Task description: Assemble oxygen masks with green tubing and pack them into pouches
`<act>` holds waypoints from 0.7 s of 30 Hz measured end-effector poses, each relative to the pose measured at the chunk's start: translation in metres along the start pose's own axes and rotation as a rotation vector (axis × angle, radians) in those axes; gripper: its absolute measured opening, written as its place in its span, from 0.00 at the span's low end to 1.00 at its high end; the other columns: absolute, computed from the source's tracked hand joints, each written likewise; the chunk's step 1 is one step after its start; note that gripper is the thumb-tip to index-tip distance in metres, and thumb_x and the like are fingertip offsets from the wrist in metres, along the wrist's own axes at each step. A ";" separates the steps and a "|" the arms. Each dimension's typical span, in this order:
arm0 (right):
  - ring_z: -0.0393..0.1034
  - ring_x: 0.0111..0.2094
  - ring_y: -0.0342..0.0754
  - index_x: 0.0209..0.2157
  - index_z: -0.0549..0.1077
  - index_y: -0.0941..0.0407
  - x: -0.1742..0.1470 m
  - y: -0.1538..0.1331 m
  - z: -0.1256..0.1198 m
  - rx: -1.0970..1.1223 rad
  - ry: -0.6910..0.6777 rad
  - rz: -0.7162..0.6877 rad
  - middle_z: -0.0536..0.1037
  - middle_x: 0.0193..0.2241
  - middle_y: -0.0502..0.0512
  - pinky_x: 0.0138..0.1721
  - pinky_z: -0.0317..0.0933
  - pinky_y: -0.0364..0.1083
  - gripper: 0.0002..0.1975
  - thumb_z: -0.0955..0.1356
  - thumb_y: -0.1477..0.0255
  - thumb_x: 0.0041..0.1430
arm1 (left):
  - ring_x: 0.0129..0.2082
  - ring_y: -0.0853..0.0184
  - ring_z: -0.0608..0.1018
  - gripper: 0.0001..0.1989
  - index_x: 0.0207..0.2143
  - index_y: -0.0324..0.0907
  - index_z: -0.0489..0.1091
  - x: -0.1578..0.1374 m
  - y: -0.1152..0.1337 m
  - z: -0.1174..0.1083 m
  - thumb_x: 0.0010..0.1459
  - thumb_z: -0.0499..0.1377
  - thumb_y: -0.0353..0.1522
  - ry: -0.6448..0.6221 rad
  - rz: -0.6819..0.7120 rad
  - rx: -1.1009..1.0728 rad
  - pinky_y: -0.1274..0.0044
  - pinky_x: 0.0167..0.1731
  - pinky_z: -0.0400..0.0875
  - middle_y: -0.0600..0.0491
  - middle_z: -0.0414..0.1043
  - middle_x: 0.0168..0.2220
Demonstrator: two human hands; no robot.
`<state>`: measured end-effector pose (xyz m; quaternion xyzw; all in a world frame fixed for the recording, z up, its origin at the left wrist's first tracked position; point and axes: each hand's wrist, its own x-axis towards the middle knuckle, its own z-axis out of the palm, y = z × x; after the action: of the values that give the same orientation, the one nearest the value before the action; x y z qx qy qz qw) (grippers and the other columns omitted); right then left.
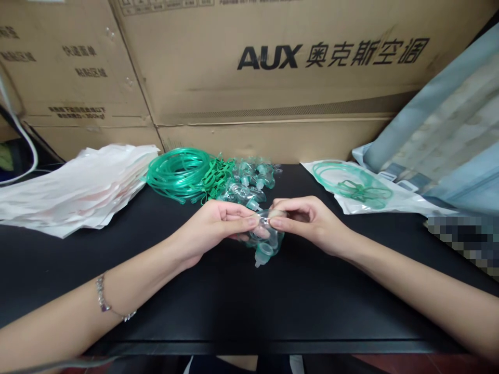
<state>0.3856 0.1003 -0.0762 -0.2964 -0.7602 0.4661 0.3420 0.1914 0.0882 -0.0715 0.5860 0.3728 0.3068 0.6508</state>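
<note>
Both hands pinch a clear, green-tinted oxygen mask (265,250) held over the middle of the black table. My left hand (224,223) is closed on its left edge, thumb on top. My right hand (304,221) grips the upper right edge between thumb and fingers. The mask's connector points down toward me. Just behind the hands lies a pile of similar masks (244,193), next to a bunch of green elastic straps (219,175). Fingertips hide part of the held mask's upper edge.
A coil of green tubing (179,174) and a stack of white pouches (86,182) lie at the back left. At the right is a pouch (351,189) with tubing and a strap on it. Large cardboard boxes (273,104) stand behind; a light blue cloth (440,124) hangs at right.
</note>
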 end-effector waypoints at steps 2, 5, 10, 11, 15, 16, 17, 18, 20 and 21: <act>0.59 0.25 0.40 0.23 0.71 0.61 0.000 0.001 0.001 -0.022 0.003 -0.014 0.66 0.21 0.49 0.27 0.54 0.41 0.08 0.67 0.71 0.52 | 0.32 0.72 0.75 0.06 0.29 0.39 0.74 0.001 0.000 -0.001 0.50 0.60 0.33 0.004 -0.011 0.032 0.82 0.33 0.65 0.53 0.77 0.30; 0.60 0.26 0.40 0.24 0.71 0.60 -0.001 0.001 0.003 -0.046 0.012 -0.044 0.67 0.22 0.50 0.29 0.55 0.42 0.09 0.67 0.70 0.53 | 0.30 0.73 0.73 0.05 0.28 0.39 0.74 0.002 0.000 -0.003 0.48 0.62 0.32 0.020 -0.015 0.031 0.81 0.32 0.64 0.55 0.75 0.28; 0.61 0.29 0.42 0.22 0.70 0.59 -0.001 0.002 0.004 -0.063 -0.007 -0.092 0.67 0.24 0.50 0.34 0.56 0.43 0.10 0.67 0.68 0.52 | 0.27 0.74 0.69 0.04 0.27 0.38 0.74 0.003 -0.002 -0.004 0.46 0.62 0.30 0.000 0.021 0.008 0.81 0.31 0.61 0.56 0.71 0.26; 0.61 0.30 0.42 0.22 0.70 0.59 -0.001 0.002 0.004 -0.067 -0.003 -0.098 0.67 0.24 0.50 0.34 0.56 0.43 0.10 0.67 0.68 0.52 | 0.28 0.74 0.69 0.04 0.27 0.38 0.74 0.003 -0.003 -0.003 0.46 0.62 0.30 0.003 0.032 0.008 0.81 0.31 0.61 0.56 0.71 0.26; 0.61 0.29 0.41 0.23 0.69 0.59 -0.001 0.002 0.004 -0.054 0.012 -0.116 0.66 0.24 0.50 0.35 0.56 0.43 0.09 0.67 0.69 0.53 | 0.30 0.73 0.69 0.04 0.27 0.38 0.74 0.003 -0.005 0.001 0.47 0.61 0.30 0.022 0.094 0.006 0.80 0.34 0.60 0.55 0.70 0.27; 0.61 0.29 0.41 0.23 0.69 0.59 -0.001 0.002 0.005 -0.052 0.010 -0.122 0.66 0.24 0.50 0.35 0.56 0.43 0.09 0.67 0.70 0.53 | 0.30 0.72 0.69 0.04 0.27 0.38 0.74 0.003 -0.005 0.002 0.47 0.61 0.30 0.018 0.102 0.004 0.80 0.34 0.60 0.55 0.70 0.28; 0.61 0.30 0.41 0.23 0.69 0.59 -0.002 0.002 0.004 -0.054 0.006 -0.128 0.67 0.25 0.50 0.35 0.56 0.43 0.08 0.66 0.70 0.53 | 0.31 0.72 0.69 0.04 0.27 0.38 0.74 0.003 -0.005 0.002 0.48 0.61 0.31 0.011 0.102 -0.001 0.79 0.35 0.60 0.55 0.70 0.28; 0.61 0.30 0.41 0.25 0.69 0.59 -0.002 0.002 0.004 -0.055 0.000 -0.133 0.67 0.26 0.50 0.36 0.56 0.43 0.07 0.66 0.70 0.54 | 0.31 0.72 0.69 0.05 0.28 0.38 0.74 0.003 -0.004 0.001 0.48 0.61 0.31 0.004 0.102 -0.009 0.79 0.35 0.60 0.55 0.70 0.29; 0.62 0.32 0.42 0.28 0.70 0.59 -0.002 0.001 0.001 -0.043 -0.028 -0.138 0.68 0.27 0.51 0.37 0.57 0.43 0.08 0.65 0.69 0.55 | 0.32 0.71 0.69 0.05 0.28 0.38 0.73 0.003 -0.003 -0.001 0.48 0.61 0.31 -0.002 0.112 -0.048 0.79 0.36 0.60 0.55 0.70 0.29; 0.63 0.33 0.42 0.30 0.70 0.59 -0.003 0.001 -0.001 -0.033 -0.050 -0.136 0.69 0.28 0.51 0.38 0.57 0.44 0.09 0.64 0.68 0.56 | 0.31 0.72 0.69 0.05 0.28 0.38 0.73 0.003 -0.002 -0.002 0.49 0.61 0.31 0.001 0.119 -0.075 0.79 0.36 0.60 0.55 0.70 0.29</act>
<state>0.3879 0.0991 -0.0772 -0.2381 -0.7945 0.4362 0.3489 0.1910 0.0913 -0.0741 0.5823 0.3259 0.3587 0.6528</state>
